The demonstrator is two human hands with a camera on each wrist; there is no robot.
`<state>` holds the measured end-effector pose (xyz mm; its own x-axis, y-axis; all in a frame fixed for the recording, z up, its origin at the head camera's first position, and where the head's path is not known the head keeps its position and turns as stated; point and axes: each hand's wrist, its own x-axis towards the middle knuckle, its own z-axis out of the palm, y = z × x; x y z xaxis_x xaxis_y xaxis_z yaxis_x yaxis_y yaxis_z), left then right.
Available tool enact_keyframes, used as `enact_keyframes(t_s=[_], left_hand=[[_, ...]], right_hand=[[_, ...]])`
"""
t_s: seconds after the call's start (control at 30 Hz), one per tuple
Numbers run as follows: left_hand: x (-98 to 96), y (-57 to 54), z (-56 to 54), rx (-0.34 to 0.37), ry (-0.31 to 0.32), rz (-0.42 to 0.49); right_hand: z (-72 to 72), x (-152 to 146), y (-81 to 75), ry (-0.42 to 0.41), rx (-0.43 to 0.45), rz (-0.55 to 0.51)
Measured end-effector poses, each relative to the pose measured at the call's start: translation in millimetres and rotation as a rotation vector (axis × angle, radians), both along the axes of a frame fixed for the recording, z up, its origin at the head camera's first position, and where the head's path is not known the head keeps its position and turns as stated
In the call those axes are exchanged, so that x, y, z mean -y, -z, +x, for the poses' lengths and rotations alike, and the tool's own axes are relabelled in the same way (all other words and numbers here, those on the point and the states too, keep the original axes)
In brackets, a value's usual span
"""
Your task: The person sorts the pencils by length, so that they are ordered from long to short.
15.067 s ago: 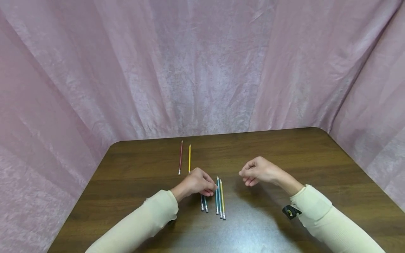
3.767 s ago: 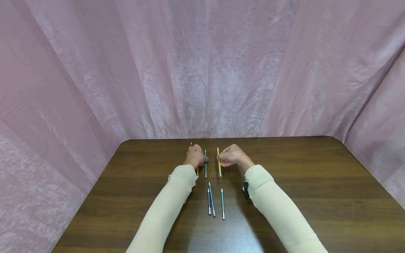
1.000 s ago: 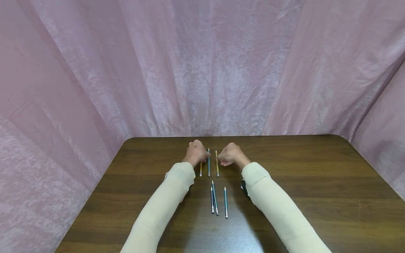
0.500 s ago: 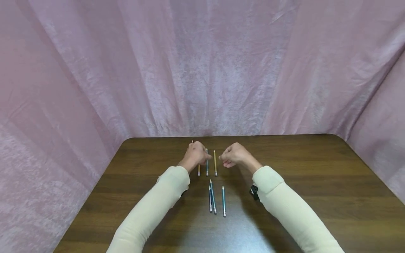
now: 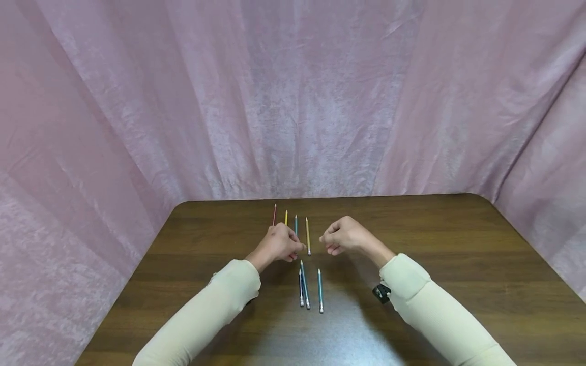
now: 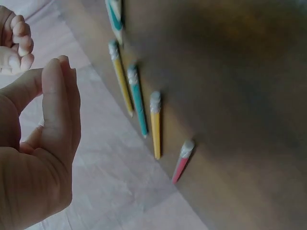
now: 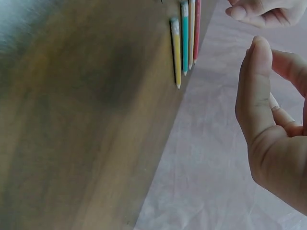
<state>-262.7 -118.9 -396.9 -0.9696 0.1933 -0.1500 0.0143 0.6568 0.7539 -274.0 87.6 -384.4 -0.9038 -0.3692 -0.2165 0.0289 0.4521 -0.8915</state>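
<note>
My left hand hovers over the lower ends of the far row of pencils, holding nothing, its fingers loosely bent. That row runs from a red pencil through a yellow pencil and a teal pencil to another yellow pencil. Right of it, my right hand is raised with bent fingers and nothing in them. Nearer me lie a dark blue pencil and a teal pencil close together, with a second teal pencil apart to their right. In the left wrist view, the red pencil shows its eraser end.
The brown wooden table extends widely to both sides of the pencils. A pink curtain hangs behind its far edge. A black wrist device sits at the right sleeve cuff.
Over the last second the right hand has left the rightmost yellow pencil and drawn back right. The left hand has come nearer, uncovering the red pencil and the tips of the far row.
</note>
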Motion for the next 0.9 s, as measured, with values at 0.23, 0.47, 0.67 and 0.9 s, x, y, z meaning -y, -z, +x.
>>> enact_keyframes(t_s=[0.23, 0.47, 0.67, 0.9], left_hand=[[2.8, 7.2, 15.2, 0.058, 0.051, 0.028], [1.2, 15.8, 19.6, 0.113, 0.073, 0.023], [0.1, 22.5, 20.7, 0.140, 0.087, 0.018], [-4.4, 27.2, 22.0, 0.139, 0.096, 0.019]], right_hand=[[17.1, -2.9, 8.5, -0.031, 0.039, -0.035], [28.5, -7.2, 18.4, -0.049, 0.058, -0.040], [34.4, -9.2, 28.9, -0.047, 0.095, -0.028], [39.0, -6.8, 41.5, -0.079, 0.147, -0.027]])
